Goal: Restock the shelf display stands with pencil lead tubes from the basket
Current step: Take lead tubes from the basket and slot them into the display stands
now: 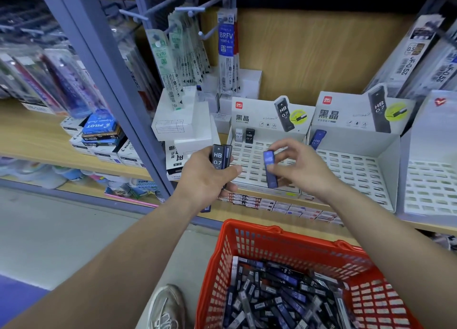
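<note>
Shelf stands (259,115) read deli, HB 0.7; left hand (205,178) grips HB tubes (218,158)

The black tube (217,159) in the left hand (205,180) says "HB 0.7". The print on the blue tube (269,168) in the right hand (301,170) is too blurry to read. The left display stand (262,111) has a red "deli" mark, the big signs "黑晶" and a drawn tube with "HB 0.7". The right display stand (351,111) shows the same. A white tube (234,267) in the near basket (284,239) says "HB 0.7". A far hanging blue pack (226,39) reads "BRFV 10MF-L". Far right packs (408,61) read "JF-0.5". A blue box (100,125) on the left reads "PILOT".
</note>
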The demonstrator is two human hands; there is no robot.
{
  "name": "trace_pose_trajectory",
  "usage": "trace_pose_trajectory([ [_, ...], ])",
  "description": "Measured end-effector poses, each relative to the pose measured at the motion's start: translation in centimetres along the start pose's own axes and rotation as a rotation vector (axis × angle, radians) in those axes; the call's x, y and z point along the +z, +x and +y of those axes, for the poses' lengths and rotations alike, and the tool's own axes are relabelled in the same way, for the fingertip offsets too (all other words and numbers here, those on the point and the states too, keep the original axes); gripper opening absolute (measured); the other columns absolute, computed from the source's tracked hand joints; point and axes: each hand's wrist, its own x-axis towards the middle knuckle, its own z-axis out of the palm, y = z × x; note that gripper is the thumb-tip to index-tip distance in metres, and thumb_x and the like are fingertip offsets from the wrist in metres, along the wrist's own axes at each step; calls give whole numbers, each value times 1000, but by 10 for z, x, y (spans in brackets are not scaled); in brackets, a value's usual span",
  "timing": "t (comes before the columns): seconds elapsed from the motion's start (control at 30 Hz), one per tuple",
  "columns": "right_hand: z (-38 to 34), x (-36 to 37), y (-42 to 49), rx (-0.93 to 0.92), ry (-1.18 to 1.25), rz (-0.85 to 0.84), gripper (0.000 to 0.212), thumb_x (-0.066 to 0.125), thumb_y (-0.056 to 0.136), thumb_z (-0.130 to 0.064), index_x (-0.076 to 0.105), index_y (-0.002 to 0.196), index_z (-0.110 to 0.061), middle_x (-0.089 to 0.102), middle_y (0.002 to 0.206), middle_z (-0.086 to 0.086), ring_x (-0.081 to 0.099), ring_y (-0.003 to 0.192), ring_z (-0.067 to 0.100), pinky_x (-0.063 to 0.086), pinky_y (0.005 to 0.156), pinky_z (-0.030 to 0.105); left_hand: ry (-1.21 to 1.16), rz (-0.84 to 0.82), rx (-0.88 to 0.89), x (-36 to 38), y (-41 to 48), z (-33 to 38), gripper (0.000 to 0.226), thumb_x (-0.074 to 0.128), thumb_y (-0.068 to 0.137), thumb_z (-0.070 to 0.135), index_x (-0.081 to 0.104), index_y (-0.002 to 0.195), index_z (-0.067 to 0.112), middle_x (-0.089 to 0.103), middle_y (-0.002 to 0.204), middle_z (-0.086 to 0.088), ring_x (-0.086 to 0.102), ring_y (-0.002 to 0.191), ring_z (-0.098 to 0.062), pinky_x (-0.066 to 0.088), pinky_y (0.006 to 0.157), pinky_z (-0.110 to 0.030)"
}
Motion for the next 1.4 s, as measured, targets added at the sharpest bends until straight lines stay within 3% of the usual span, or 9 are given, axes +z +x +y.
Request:
trace_pose_trajectory([
  [0.1,8,-3,31,-35,-28,257,11,74,90,-16,65,92,-22,72,84,5,72,69,21,63,63,39,5,-25,2,-2,-1,-2,26,80,87,17,62,106,17,75,86,1,74,63,-20,50,47,-22],
  [0.2,9,-2,58,-129,-97,382,17,74,88,-14,63,85,-26,71,81,-2,70,77,16,57,71,31,-7,-43,-12,-3,-1,-1,34,80,86,21,58,112,17,76,95,-3,76,67,-22,53,49,-23],
  [0.33,16,5,76,-219,-180,422,18,74,89,-13,63,86,-27,66,84,-12,62,77,-1,48,70,10,-8,-64,-14,-4,-1,-2,30,80,86,19,60,108,20,77,86,3,75,63,-22,54,48,-23],
  [0.6,28,12,84,-323,-370,388,12,72,90,-9,70,92,-22,67,77,-15,59,70,-11,41,68,0,-34,-77,-36,-5,-1,-4,28,81,85,17,64,106,21,78,89,4,75,64,-22,54,49,-23],
  [0.77,23,15,88,-394,-559,387,11,67,94,-13,74,102,-11,75,90,7,68,80,21,54,79,31,-24,-75,-31,-4,-2,-2,29,81,85,18,64,108,20,78,89,4,76,65,-22,56,49,-23],
  [0.9,18,18,85,-315,-618,318,17,66,95,-14,73,109,-9,75,98,13,69,91,30,55,87,41,-29,-86,-36,-2,-4,0,29,81,85,17,64,109,19,77,86,4,76,65,-21,58,50,-24],
  [1.07,-3,22,50,-310,-505,373,14,69,93,-27,75,104,-21,74,86,-9,67,75,11,55,75,30,-30,-103,-31,-2,-5,2,29,80,86,16,65,110,17,77,89,0,76,67,-22,57,51,-23],
  [1.23,-35,33,6,-164,56,-121,10,70,94,-19,73,103,-18,70,78,-1,70,65,20,59,61,33,-11,-123,-22,3,-7,4,34,80,86,15,62,115,17,76,95,-5,77,68,-23,57,51,-23],
  [1.4,-42,24,-2,-101,157,-121,13,70,92,-5,69,102,-12,63,76,1,69,67,23,62,71,40,-14,-124,6,10,-7,8,33,80,87,16,62,115,15,77,94,-5,77,68,-23,56,50,-22],
])
